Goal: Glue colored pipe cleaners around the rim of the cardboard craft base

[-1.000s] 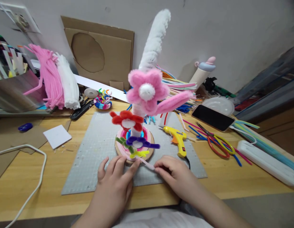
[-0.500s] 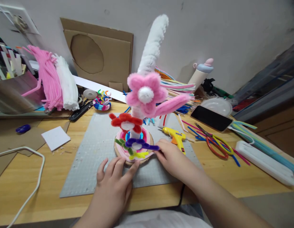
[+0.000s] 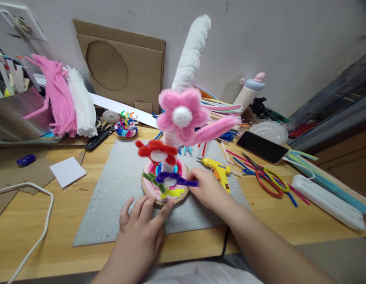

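Head view: the work lies in the middle of the frame, where a round wooden disc covered with rings of fuzzy pipe cleaner [image 3: 146, 190] rests on a grey gridded cutting mat [image 3: 103, 205]. A thick white fuzzy column [image 3: 190, 55] rises from it, with a large pink five-petalled pipe-cleaner flower [image 3: 182, 115] in front. Lower down are a red pipe-cleaner flower [image 3: 157, 154], a purple pipe-cleaner flower [image 3: 171, 178] and a small yellow fuzzy piece [image 3: 172, 193].

The left hand [image 3: 144, 225], at lower centre, is loosely open and palm down, fingers spread, tips at the disc's near edge; it grips nothing visible. The right hand [image 3: 209, 193], right of centre, has its fingers curled together at the disc's right edge; whether something is pinched between them cannot be told.

The step in hand looks like working along the disc's rim, the left hand steadying. The next move seems to call for a steady disc and close fingertip control at the edge, clear of the flowers.

The disc lies flat and, being round, has no long axis. The column's long axis runs from frame centre towards the top, leaning right. The pink flower faces the camera; its long pink loop points right and slightly up.
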The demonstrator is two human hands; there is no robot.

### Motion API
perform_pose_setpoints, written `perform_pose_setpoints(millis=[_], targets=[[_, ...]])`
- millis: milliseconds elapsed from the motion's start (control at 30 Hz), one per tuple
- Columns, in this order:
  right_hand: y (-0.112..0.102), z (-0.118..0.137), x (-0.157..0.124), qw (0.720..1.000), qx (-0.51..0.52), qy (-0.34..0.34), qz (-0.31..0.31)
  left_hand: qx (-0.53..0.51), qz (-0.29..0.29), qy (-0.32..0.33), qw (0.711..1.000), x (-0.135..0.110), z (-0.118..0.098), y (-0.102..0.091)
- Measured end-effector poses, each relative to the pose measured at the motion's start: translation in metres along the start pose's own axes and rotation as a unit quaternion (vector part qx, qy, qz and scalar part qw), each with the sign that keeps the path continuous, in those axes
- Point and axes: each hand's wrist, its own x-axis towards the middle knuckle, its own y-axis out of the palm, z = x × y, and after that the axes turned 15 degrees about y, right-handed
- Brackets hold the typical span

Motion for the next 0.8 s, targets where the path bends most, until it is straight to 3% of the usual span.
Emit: perform_pose_setpoints(millis=[467, 600, 700, 800], targets=[[0.004, -0.015, 0.006, 0.996, 0.083, -0.008, 0.019, -0.056, -0.017, -0.03, 0.998, -0.005, 0.0, -0.004], [0.006, -0.018, 0.008, 0.994, 0.095, 0.007, 0.045, -0.069, -0.051, -0.114, 0.99, -0.015, 0.01, -0.003], [0.004, -0.018, 0.009, 0.994, 0.095, 0.02, 0.056, -0.105, -0.042, -0.194, 0.975, -0.018, 0.017, 0.0], [0.002, -0.013, 0.005, 0.994, 0.092, 0.029, 0.06, -0.148, -0.024, -0.205, 0.967, -0.014, 0.025, -0.001]])
